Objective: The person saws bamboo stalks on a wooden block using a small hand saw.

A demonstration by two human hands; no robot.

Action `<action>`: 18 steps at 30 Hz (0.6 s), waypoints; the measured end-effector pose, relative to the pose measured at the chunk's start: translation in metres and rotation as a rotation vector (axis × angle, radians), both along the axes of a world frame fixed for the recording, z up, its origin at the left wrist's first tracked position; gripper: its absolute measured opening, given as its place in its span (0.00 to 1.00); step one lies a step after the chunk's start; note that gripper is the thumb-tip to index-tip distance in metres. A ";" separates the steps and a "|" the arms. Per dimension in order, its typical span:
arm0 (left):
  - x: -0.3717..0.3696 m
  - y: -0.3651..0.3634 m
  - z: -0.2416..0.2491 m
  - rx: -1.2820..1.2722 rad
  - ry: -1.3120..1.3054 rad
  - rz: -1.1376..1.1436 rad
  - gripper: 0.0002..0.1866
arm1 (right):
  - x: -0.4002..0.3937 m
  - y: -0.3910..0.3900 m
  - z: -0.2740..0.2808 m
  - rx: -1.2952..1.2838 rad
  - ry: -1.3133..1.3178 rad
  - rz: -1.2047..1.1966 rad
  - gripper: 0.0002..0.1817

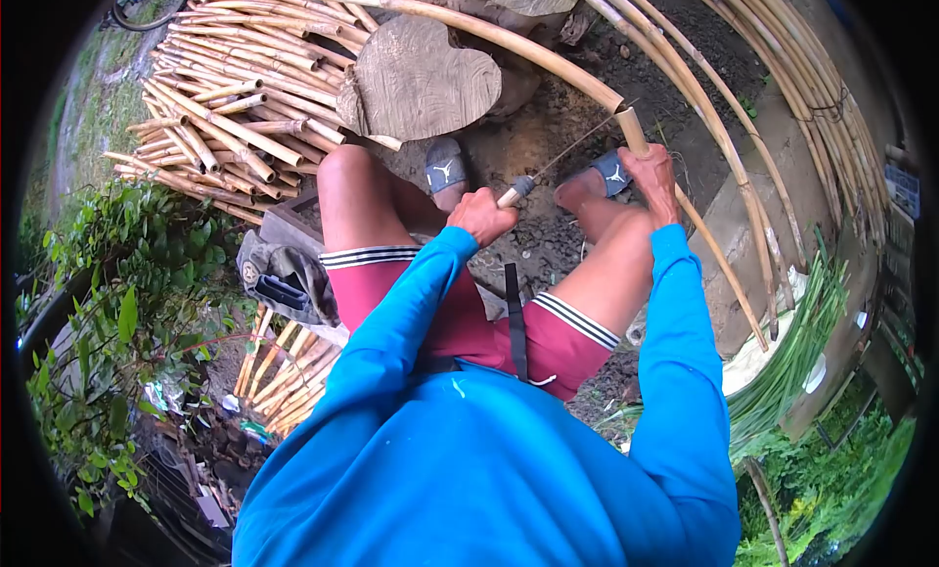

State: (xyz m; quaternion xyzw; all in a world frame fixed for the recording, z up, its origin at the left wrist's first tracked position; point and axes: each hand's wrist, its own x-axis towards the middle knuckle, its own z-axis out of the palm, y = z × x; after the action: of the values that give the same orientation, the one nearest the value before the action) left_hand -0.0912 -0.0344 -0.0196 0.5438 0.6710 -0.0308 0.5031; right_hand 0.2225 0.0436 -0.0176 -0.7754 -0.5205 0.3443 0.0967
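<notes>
My left hand [479, 218] is closed around the pale handle of a thin-bladed cutting tool [518, 189], which has dark wrapping where the blade begins. The narrow blade [577, 144] slants up to the right, its tip end right at a break in a bamboo pole [548, 58]. On the near side of this break, my right hand [653, 176] grips a bamboo piece [631, 129]. Below that hand a slimmer length of bamboo [724, 259] runs down to the right. Both hands are out in front of my knees.
A wide cut log [425, 83] stands ahead, beside a large heap of bamboo pieces [225, 88]. Long poles [792, 88] curve along the right, above green stalks [802, 342]. A dark cloth or bag [293, 278] lies by my left thigh, with leafy plants [108, 273] beyond.
</notes>
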 end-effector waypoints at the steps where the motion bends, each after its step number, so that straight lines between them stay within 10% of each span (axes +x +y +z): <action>1: -0.001 -0.001 0.010 -0.012 -0.005 0.004 0.25 | -0.001 0.001 0.003 -0.012 -0.005 0.004 0.28; 4: -0.014 -0.006 0.073 0.028 -0.117 -0.074 0.25 | 0.000 -0.007 0.005 0.051 0.017 0.055 0.25; 12: 0.083 0.088 0.054 0.060 -0.123 -0.073 0.25 | 0.000 -0.016 0.027 0.050 0.123 -0.003 0.22; 18: 0.035 0.018 0.032 0.138 -0.196 -0.170 0.19 | 0.026 -0.054 0.029 0.144 0.224 -0.002 0.20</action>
State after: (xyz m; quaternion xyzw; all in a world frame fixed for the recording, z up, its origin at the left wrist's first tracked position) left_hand -0.0564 -0.0165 0.0120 0.6322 0.5706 0.0262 0.5234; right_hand 0.2481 -0.0108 0.0116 -0.7236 -0.5291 0.3904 0.2101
